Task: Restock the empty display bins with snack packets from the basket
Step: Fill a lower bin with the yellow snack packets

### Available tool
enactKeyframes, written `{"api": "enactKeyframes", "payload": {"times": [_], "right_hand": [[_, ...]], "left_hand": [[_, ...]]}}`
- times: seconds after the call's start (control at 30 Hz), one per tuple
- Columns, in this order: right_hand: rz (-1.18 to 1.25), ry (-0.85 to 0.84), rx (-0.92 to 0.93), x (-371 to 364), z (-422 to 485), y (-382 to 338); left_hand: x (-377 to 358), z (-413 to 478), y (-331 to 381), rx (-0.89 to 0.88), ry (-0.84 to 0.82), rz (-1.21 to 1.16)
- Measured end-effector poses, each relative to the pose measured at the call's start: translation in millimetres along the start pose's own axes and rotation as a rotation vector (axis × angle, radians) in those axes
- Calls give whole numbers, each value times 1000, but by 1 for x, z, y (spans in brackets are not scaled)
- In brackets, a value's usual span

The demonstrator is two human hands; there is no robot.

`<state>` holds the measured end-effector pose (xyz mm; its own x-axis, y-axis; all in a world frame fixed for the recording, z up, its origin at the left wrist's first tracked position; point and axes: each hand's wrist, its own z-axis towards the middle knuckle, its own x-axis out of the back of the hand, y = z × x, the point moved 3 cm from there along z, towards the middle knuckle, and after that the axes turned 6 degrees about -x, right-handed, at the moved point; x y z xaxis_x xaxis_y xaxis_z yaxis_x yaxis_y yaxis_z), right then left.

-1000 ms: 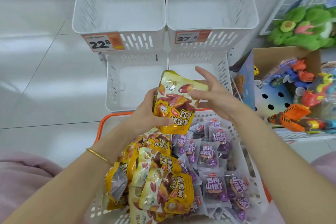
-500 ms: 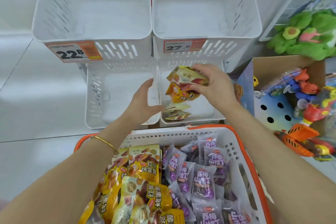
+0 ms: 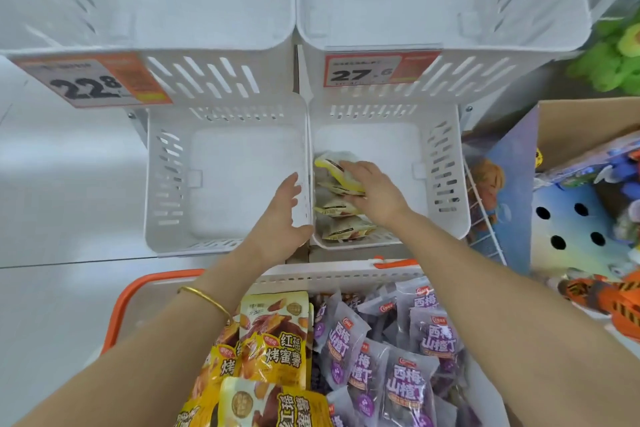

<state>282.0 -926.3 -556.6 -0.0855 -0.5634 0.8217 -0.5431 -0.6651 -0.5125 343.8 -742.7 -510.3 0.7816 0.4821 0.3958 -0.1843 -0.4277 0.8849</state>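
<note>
My right hand (image 3: 372, 191) reaches into the lower right white bin (image 3: 446, 163) and holds a yellow snack packet (image 3: 334, 168) on top of a few packets standing along the bin's left wall. My left hand (image 3: 282, 215) rests with straight fingers against the wall between the lower right bin and the lower left bin (image 3: 166, 177), which holds nothing. The orange-rimmed white basket (image 3: 138, 291) at the bottom carries yellow packets (image 3: 277, 340) on its left and purple packets (image 3: 408, 381) on its right.
Two larger white bins hang above, the left (image 3: 207, 76) tagged 22.8 and the right (image 3: 450, 76) tagged 27.6. A cardboard box of toys (image 3: 571, 121) stands at the right, with a green plush (image 3: 613, 62) behind it. White floor lies at the left.
My right hand carried the yellow packet from above the basket down into the lower right bin. My left hand let go of it and moved to the bins' dividing wall. The camera moved closer.
</note>
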Motion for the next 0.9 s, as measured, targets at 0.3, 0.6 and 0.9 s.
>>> {"api": "enactKeyframes", "payload": {"times": [0.3, 0.6, 0.9], "right_hand": [[-175, -136, -97, 14, 13, -11], [48, -259, 9, 18, 19, -26], [-166, -266, -24, 13, 18, -25]], "left_hand": [[-7, 5, 9, 18, -11, -12], [-5, 7, 7, 32, -15, 2], [-6, 10, 8, 29, -4, -15]]}}
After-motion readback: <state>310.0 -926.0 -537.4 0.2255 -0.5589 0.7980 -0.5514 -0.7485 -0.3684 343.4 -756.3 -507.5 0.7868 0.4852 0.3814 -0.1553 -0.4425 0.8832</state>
